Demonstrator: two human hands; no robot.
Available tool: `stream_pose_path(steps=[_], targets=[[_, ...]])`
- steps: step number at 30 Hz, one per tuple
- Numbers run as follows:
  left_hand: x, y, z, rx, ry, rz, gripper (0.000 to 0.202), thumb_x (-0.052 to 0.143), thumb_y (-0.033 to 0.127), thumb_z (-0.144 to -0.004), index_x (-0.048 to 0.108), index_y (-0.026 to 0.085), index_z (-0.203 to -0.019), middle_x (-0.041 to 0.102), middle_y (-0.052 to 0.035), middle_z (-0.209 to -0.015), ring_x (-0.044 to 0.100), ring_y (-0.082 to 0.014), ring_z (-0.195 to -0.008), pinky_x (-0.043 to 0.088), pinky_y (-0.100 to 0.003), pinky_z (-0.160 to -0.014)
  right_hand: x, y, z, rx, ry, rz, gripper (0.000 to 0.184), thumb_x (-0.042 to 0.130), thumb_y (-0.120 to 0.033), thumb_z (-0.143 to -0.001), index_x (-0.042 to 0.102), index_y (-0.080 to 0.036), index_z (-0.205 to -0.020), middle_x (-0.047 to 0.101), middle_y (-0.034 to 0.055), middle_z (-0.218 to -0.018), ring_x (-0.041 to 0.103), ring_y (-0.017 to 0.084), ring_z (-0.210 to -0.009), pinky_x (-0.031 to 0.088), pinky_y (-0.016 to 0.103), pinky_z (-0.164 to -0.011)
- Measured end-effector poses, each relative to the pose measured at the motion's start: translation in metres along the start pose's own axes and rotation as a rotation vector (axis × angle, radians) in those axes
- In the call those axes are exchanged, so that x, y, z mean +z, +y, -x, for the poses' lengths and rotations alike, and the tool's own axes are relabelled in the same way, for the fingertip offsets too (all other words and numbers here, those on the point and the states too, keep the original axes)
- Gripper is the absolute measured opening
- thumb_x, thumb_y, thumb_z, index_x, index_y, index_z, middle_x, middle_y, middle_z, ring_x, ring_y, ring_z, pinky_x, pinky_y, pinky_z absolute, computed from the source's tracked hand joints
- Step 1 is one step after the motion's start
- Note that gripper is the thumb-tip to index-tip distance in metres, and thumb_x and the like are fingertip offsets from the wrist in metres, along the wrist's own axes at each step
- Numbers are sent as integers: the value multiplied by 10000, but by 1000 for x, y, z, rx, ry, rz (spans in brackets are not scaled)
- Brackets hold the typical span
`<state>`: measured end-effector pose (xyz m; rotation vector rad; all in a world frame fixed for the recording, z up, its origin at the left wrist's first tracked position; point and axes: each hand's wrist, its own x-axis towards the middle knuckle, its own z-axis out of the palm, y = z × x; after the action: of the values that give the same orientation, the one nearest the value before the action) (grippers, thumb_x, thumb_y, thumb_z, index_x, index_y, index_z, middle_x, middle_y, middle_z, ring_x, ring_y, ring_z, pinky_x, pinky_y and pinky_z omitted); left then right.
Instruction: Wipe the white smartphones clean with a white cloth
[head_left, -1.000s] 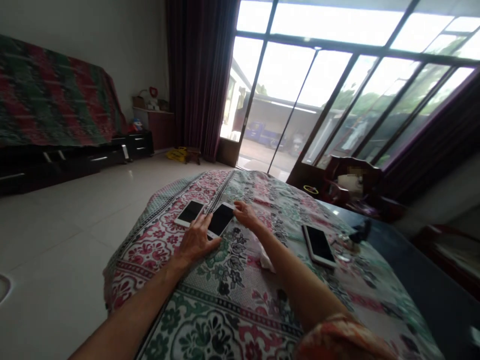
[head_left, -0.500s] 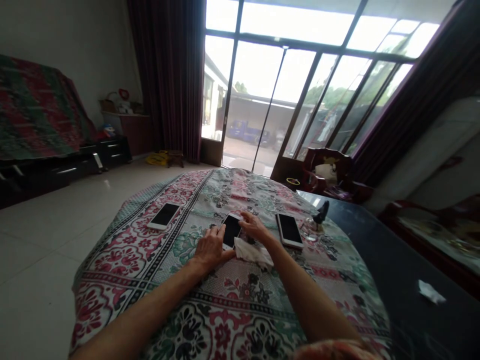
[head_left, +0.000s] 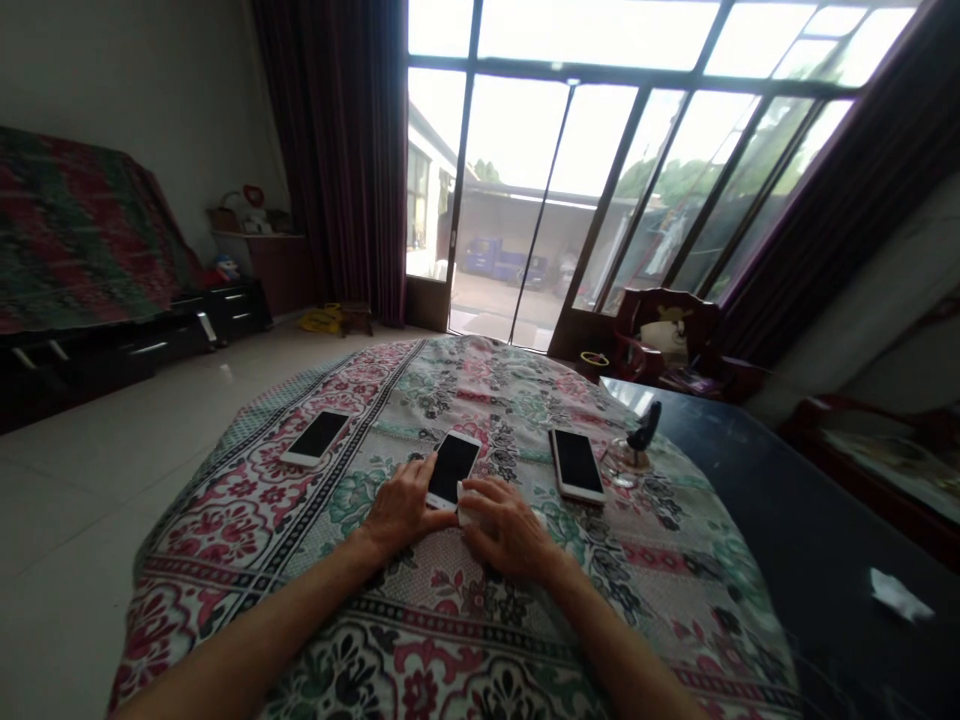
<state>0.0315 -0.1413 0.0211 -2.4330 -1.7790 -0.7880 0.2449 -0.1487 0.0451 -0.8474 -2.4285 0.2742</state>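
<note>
A white-framed smartphone [head_left: 456, 464] with a dark screen lies face up on the patterned tablecloth. My left hand [head_left: 400, 505] grips its left edge and lower end, with the thumb along the bottom. At the phone's lower right corner, my right hand [head_left: 504, 523] is closed over a crumpled white tissue [head_left: 470, 513], mostly hidden under the palm. Another smartphone [head_left: 318, 438] lies face up to the left. A third smartphone [head_left: 577, 465], in a pale case or frame, rests to the right, apart from my hands.
A clear glass item [head_left: 622, 462] with a dark upright object [head_left: 644, 428] stands right of the phones. Beyond the round table's right edge is a dark tabletop [head_left: 720, 480] bearing another crumpled tissue [head_left: 900, 596]. A wooden chair [head_left: 664, 335] stands near the glass doors.
My right hand has moved from the phone's upper right edge down towards me and closed over the tissue. My left hand still holds the phone.
</note>
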Motion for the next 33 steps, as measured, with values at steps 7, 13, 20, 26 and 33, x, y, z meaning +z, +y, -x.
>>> stream_pose_path(steps=[7, 13, 20, 26, 33], targets=[[4, -9, 6, 44, 27, 86, 807, 730, 529, -707, 455, 122, -1348, 608, -164, -1241, 565, -329, -1138, 442, -438, -982, 2, -1, 3, 24, -12, 13, 259, 579, -201, -846, 632, -247, -1095, 572, 51, -1290, 508, 221, -1170, 382, 402, -1033], [-7, -15, -6, 38, -79, 203, 706, 714, 414, -717, 471, 191, -1342, 652, -100, -1157, 606, -281, -1078, 468, -387, -935, 14, 6, 3, 72, 66, -68, 252, 504, -107, -865, 653, -228, -1027, 612, 65, -1194, 546, 197, -1113, 434, 361, -984], [-14, -37, -26, 135, -155, 162, 520, 715, 451, -691, 637, 195, -1137, 633, -98, -1216, 553, -301, -1158, 449, -399, -970, 11, 23, 0, 226, 342, -103, 274, 480, -115, -859, 662, -215, -1038, 637, 95, -1150, 583, 216, -1086, 473, 389, -946], [3, -28, -20, 116, -92, 135, 489, 672, 467, -759, 642, 147, -1127, 614, -145, -1247, 539, -300, -1169, 427, -431, -1006, 17, 18, -25, 210, 327, -76, 302, 491, -88, -822, 655, -215, -1042, 634, 87, -1146, 574, 212, -1079, 462, 371, -954], [7, -25, -9, 164, -62, 167, 613, 718, 477, -708, 593, 140, -1204, 578, -158, -1304, 512, -310, -1215, 396, -455, -1051, 28, 4, -33, 124, 138, 1, 198, 580, -222, -854, 681, -224, -1024, 635, 69, -1180, 546, 218, -1079, 413, 397, -995]])
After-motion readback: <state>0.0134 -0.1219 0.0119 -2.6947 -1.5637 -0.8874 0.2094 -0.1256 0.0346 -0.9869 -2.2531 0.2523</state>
